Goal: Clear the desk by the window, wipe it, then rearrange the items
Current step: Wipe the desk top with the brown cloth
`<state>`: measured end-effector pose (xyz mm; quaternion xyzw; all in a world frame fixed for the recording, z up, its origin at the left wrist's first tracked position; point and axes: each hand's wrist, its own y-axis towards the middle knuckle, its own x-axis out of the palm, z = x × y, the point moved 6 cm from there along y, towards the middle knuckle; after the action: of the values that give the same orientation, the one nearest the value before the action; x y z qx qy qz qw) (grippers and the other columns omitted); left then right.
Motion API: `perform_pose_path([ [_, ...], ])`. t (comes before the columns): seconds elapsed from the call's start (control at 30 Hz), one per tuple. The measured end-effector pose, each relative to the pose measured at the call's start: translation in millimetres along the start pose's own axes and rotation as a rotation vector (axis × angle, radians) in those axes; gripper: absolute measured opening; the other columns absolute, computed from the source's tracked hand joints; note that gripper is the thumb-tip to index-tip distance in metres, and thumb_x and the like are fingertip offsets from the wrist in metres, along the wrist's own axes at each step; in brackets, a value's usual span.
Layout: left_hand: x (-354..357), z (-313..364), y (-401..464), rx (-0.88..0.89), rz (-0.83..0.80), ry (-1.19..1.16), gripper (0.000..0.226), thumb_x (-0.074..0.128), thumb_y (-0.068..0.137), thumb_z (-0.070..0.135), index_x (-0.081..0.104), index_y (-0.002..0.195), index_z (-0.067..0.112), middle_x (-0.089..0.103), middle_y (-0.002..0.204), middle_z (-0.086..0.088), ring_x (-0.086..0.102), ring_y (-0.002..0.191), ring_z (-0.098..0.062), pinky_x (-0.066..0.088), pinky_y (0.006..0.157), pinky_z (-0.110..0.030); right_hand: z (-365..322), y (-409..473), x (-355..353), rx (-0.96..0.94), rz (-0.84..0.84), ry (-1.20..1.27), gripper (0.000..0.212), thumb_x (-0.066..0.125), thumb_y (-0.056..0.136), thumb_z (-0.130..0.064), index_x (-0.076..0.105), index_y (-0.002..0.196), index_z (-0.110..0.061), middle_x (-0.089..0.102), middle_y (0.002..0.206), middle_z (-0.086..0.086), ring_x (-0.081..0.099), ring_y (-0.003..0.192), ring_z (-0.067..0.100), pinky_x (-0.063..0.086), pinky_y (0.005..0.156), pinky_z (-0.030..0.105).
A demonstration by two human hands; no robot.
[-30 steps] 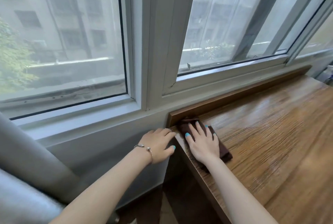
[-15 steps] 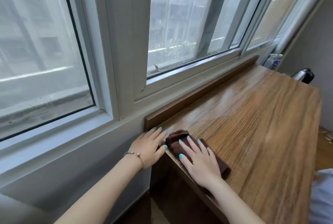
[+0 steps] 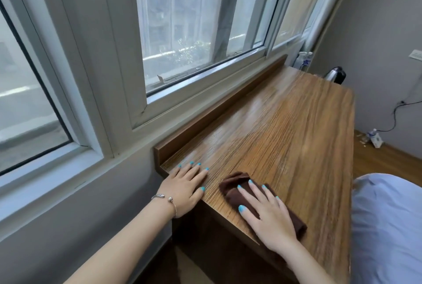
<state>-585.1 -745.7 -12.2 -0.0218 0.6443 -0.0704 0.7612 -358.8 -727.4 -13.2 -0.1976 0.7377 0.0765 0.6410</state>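
Note:
The wooden desk (image 3: pixel 285 137) runs along the window, its top bare and partly glossy with damp streaks. A dark brown cloth (image 3: pixel 230 184) lies near the desk's near left end. My right hand (image 3: pixel 267 213) presses flat on the cloth with straight, spread fingers. My left hand (image 3: pixel 185 186), with a bracelet at the wrist, rests flat on the desk's near left corner, fingers straight, just left of the cloth and apart from it.
A raised wooden lip (image 3: pixel 219 110) edges the desk against the window sill. Beyond the far end stand a spray bottle (image 3: pixel 303 60) and a dark kettle (image 3: pixel 335 75). A pale blue bed cover (image 3: pixel 388 226) lies at right. A small bottle (image 3: pixel 374 137) sits on the floor.
My right hand has slid the cloth away from the back corner toward the right along the front edge. My left hand moved from the desk's side edge onto its top corner. The view turned right.

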Motion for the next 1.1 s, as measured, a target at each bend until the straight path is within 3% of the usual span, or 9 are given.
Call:
perform_pose_path([
  [0.17, 3, 7, 3, 0.023, 0.018, -0.002, 0.057, 0.016, 0.098, 0.054, 0.0, 0.15, 0.036, -0.001, 0.16, 0.007, -0.009, 0.146, -0.014, -0.006, 0.117, -0.035, 54, 4, -12, 0.441, 0.07, 0.055, 0.053, 0.018, 0.097, -0.059, 0.007, 0.148, -0.052, 0.003, 0.161, -0.016, 0.002, 0.149, 0.019, 0.006, 0.119, 0.047],
  [0.23, 6, 15, 5, 0.038, 0.014, -0.012, 0.057, 0.016, 0.098, 0.054, 0.0, 0.15, 0.036, -0.002, 0.159, 0.007, -0.009, 0.146, -0.014, -0.007, 0.117, -0.034, 18, 4, -8, 0.408, 0.075, 0.056, 0.055, 0.015, 0.097, -0.058, 0.003, 0.15, -0.049, 0.0, 0.162, -0.013, 0.0, 0.149, 0.022, 0.005, 0.119, 0.048],
  [0.37, 11, 30, 10, 0.067, -0.012, -0.022, 0.058, 0.017, 0.098, 0.054, -0.002, 0.15, 0.036, -0.003, 0.16, 0.005, -0.01, 0.146, -0.014, -0.009, 0.115, -0.033, -23, -21, 10, 0.056, 0.011, -0.025, 0.066, -0.002, 0.084, -0.067, -0.002, 0.148, -0.052, -0.004, 0.161, -0.018, -0.003, 0.149, 0.015, 0.006, 0.12, 0.041],
  [0.53, 14, 44, 7, 0.117, -0.001, -0.042, 0.059, 0.016, 0.098, 0.055, -0.003, 0.15, 0.036, -0.005, 0.159, 0.006, -0.012, 0.145, -0.014, -0.01, 0.115, -0.034, 90, -55, -4, 0.437, 0.026, 0.019, 0.054, 0.015, 0.094, -0.062, 0.002, 0.146, -0.055, 0.002, 0.161, -0.017, 0.004, 0.148, 0.016, 0.01, 0.119, 0.045],
  [0.63, 17, 49, 5, 0.126, 0.015, -0.07, 0.058, 0.014, 0.098, 0.054, -0.003, 0.15, 0.036, -0.007, 0.159, 0.007, -0.014, 0.145, -0.014, -0.011, 0.115, -0.033, 89, -67, -6, 0.665, 0.058, 0.066, 0.053, 0.014, 0.097, -0.059, -0.001, 0.147, -0.052, 0.0, 0.162, -0.013, 0.002, 0.148, 0.021, 0.008, 0.118, 0.05],
  [0.77, 22, 55, 6, 0.105, -0.001, -0.093, 0.055, 0.015, 0.099, 0.049, -0.003, 0.15, 0.036, -0.007, 0.159, 0.007, -0.014, 0.145, -0.013, -0.01, 0.117, -0.035, 2, -51, 4, 0.368, 0.081, -0.008, 0.057, 0.009, 0.095, -0.061, -0.003, 0.149, -0.048, -0.004, 0.162, -0.013, -0.001, 0.149, 0.021, 0.006, 0.118, 0.046],
  [0.87, 22, 61, 9, 0.105, 0.018, -0.072, 0.056, 0.016, 0.099, 0.049, -0.002, 0.15, 0.035, -0.007, 0.159, 0.006, -0.013, 0.145, -0.014, -0.009, 0.118, -0.036, 5, -56, 11, 0.185, 0.01, -0.042, 0.059, 0.001, 0.089, -0.066, -0.003, 0.147, -0.053, -0.004, 0.161, -0.017, -0.003, 0.149, 0.016, 0.005, 0.119, 0.043],
  [1.0, 20, 77, 10, 0.108, 0.041, -0.076, 0.058, 0.017, 0.098, 0.051, -0.002, 0.15, 0.034, -0.006, 0.159, 0.005, -0.014, 0.145, -0.014, -0.01, 0.118, -0.037, 103, -88, -1, 0.41, 0.033, 0.018, 0.05, 0.015, 0.098, -0.057, 0.0, 0.146, -0.055, 0.0, 0.161, -0.017, 0.001, 0.149, 0.016, 0.007, 0.12, 0.046],
  [1.1, 18, 94, 10, 0.105, 0.06, -0.081, 0.058, 0.018, 0.099, 0.051, -0.001, 0.151, 0.034, -0.005, 0.159, 0.005, -0.014, 0.145, -0.014, -0.01, 0.118, -0.037, 120, -95, -6, 0.533, 0.003, 0.024, 0.052, 0.015, 0.097, -0.057, -0.003, 0.147, -0.053, -0.003, 0.162, -0.014, -0.002, 0.149, 0.021, 0.005, 0.12, 0.049],
])
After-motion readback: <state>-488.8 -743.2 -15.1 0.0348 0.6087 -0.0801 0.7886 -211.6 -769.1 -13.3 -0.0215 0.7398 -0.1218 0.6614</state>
